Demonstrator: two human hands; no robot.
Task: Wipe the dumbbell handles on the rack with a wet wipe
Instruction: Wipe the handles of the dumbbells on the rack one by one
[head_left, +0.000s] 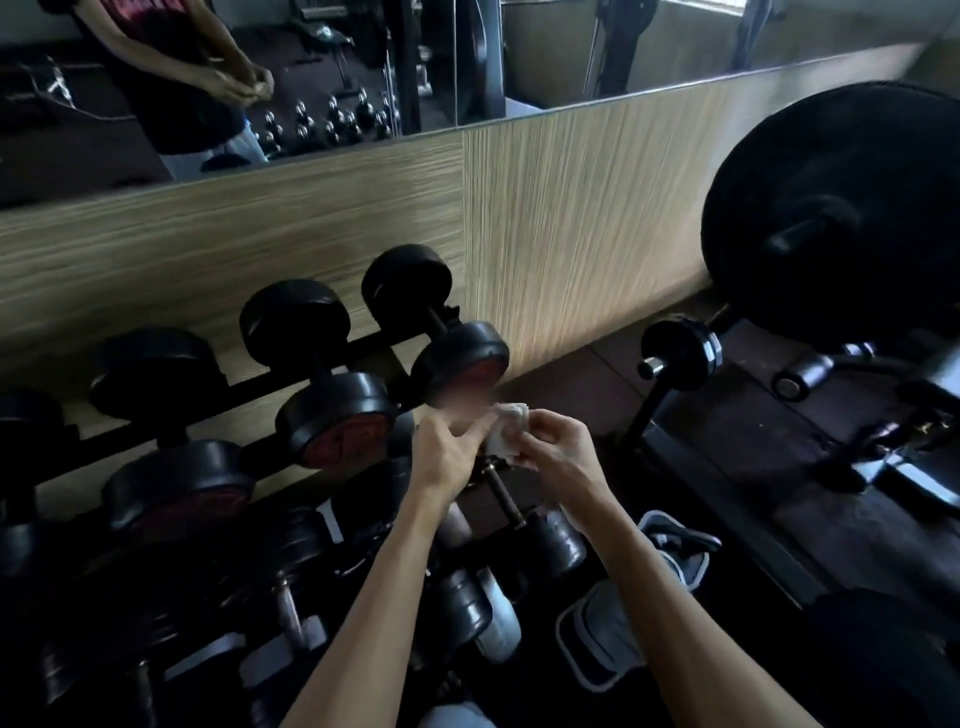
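At centre frame, just below the rightmost top-row dumbbell, both hands meet over a small white wet wipe. The right hand pinches the wad from its right side, fingers curled round it; the left hand holds its left edge with fingertips, the other fingers fairly straight, though a blurred patch hides their tips. It looks as if the wipe is being folded or refolded before it goes to a handle.

To my eye the step wants a flat, fresh face on the wipe: fold it into a pad broad enough to wrap round a bar, not a tight ball. One hand should take it over fully and leave the other free to steady a weight.

Directly beneath the hands lies a lower dumbbell's bare handle, brownish and ridged, running toward the lower right; it is nearest and seems the natural one to take. Wrap the pad round the bar and draw it end to end, turning the wrist to reach the underside.

Along the rack, the upper dumbbells have short dark handles tucked between their heads, so a thin fold would slip in more easily.
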